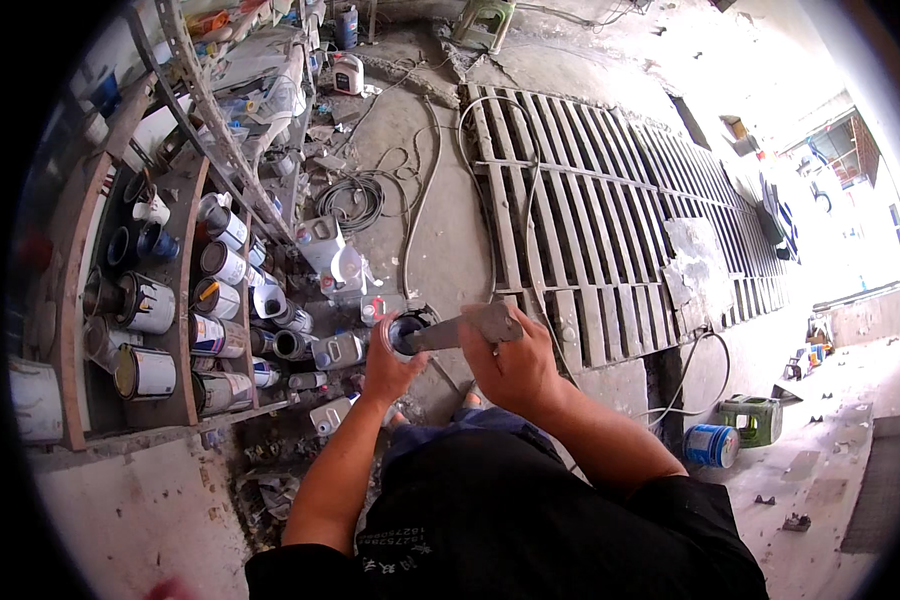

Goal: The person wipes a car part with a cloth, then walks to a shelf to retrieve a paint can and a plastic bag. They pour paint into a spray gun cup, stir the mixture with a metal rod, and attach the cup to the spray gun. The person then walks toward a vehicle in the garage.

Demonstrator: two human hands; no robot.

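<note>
My left hand (395, 372) is wrapped round a small open paint can (406, 328) with dark material inside and around its rim. My right hand (515, 362) grips a flat, grey, stained scraper (442, 336) by its broad brownish end. The scraper's narrower end reaches left to the can's mouth; whether it touches the contents I cannot tell. Both hands are held close together in front of my body, above the floor.
Wooden shelves (192, 300) crowded with paint cans stand at left, with white jugs (322, 243) beside them. A coiled hose (350, 205) lies on the floor. Slatted floor grating (580, 190) stretches ahead and right. A blue can (711, 446) and green jerrycan (755, 420) are at right.
</note>
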